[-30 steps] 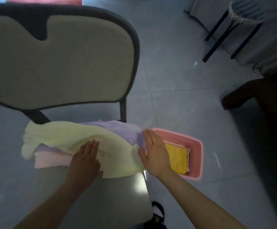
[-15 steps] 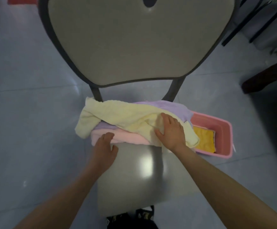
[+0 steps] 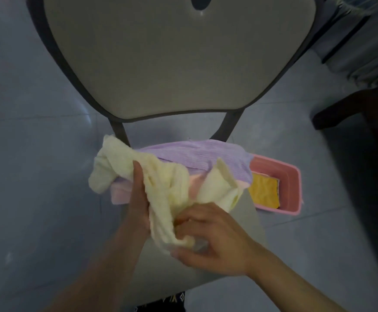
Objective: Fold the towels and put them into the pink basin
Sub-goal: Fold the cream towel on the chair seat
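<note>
The chair back was cut off by the top edge; the front of the seat lay hidden under both forearms; the pink towel showed only a strip beneath the cream towel and the purple towel; the right hand was motion-blurred, its fingertips buried in cream cloth; the pink basin was partly hidden behind the towels and the seat; the yellow towel inside showed only in part.

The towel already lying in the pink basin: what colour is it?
Orange-yellow towel, seen best in the head view.
</note>
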